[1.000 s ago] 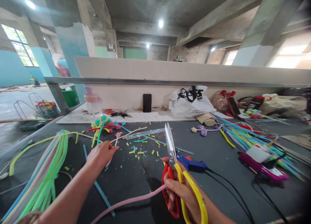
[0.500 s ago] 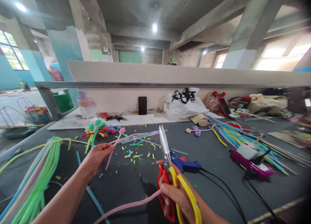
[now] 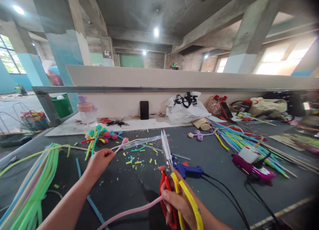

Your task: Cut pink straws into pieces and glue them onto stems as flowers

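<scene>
My left hand point(image 3: 101, 162) pinches the stem of a short pink pipe cleaner point(image 3: 122, 144) whose far end is curled into a small bud. In my right hand point(image 3: 177, 198) are scissors point(image 3: 167, 153) with one red and one yellow handle, the blades pointing away from me and slightly parted. A long pink pipe cleaner point(image 3: 136, 208) runs from my right thumb down to the lower left. Just beyond my left hand lies a cluster of coloured pipe-cleaner buds point(image 3: 99, 133). A blue glue gun point(image 3: 190, 171) rests behind my right hand.
Green and pastel pipe cleaners point(image 3: 41, 180) lie bundled at left, with another pile point(image 3: 234, 140) at right. Small yellow and teal clippings point(image 3: 137, 162) are scattered mid-table. A purple device point(image 3: 251, 168) with cords sits at right. A phone point(image 3: 144, 110), bottle point(image 3: 86, 112) and white bag point(image 3: 185, 108) stand behind.
My left hand has turned the short pink piece; its bud sits lower and the tail that hung below my fingers is hidden. The right hand keeps its hold. The view has shifted slightly.
</scene>
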Available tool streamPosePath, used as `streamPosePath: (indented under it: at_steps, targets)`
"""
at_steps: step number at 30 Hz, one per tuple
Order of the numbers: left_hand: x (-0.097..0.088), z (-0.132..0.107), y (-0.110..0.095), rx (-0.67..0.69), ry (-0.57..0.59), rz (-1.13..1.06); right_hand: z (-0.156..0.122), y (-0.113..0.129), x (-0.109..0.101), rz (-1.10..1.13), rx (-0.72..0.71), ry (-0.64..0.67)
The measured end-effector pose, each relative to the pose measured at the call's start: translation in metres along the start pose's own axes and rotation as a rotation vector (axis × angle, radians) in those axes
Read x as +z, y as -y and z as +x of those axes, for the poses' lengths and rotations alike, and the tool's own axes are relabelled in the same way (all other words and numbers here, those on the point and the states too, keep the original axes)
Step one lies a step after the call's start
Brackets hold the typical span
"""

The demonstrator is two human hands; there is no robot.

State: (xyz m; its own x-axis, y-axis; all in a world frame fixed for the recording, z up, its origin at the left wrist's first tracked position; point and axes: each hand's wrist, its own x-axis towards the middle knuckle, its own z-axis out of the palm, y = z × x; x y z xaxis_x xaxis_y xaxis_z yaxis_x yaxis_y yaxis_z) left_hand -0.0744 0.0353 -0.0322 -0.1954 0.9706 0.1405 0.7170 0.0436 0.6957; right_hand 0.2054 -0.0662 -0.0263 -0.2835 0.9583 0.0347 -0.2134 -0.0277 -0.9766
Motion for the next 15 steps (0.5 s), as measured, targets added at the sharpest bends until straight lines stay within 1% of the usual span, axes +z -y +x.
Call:
streamPosePath:
  at_steps: [3,8,15]
  targets:
    - [-0.003,0.002,0.001,0.002,-0.027,0.138,-0.001,0.001,0.001,0.0,0.003,-0.008]
    - [-0.006,-0.003,-0.004,-0.01,-0.026,0.326,-0.001,0.002,0.003,-0.014,0.0,0.005]
    - [-0.006,-0.007,-0.009,-0.026,-0.004,0.465,-0.001,0.002,0.003,-0.017,0.008,-0.008]
